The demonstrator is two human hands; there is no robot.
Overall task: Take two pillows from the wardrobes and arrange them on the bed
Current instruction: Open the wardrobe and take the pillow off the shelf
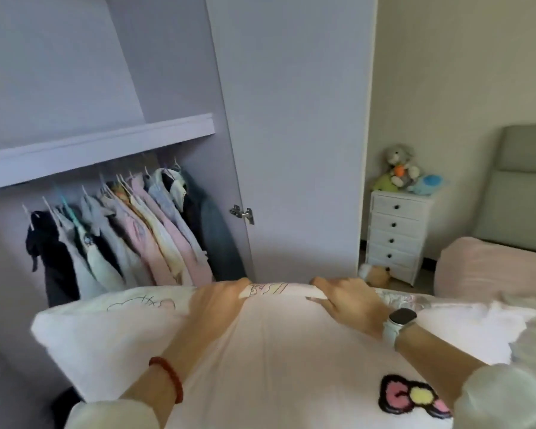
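Note:
A large pale pink pillow point(276, 360) with a fuzzy bow patch near its front edge fills the lower part of the view. My left hand point(220, 300) and my right hand point(347, 300) both grip its far edge, a short way apart. A second pillow edge with cartoon print point(393, 300) peeks out beyond the right hand; whether it is a separate pillow I cannot tell. The open wardrobe point(174, 131) stands straight ahead on the left. The pink-covered bed point(492, 267) with its grey-green headboard point(523, 187) lies to the right.
Several garments hang on a rail point(127, 230) under the wardrobe shelf. The wardrobe door point(297, 134) stands open ahead. A white drawer chest point(396, 233) with soft toys point(403, 171) on top sits between door and bed; another toy lies on the floor beside it.

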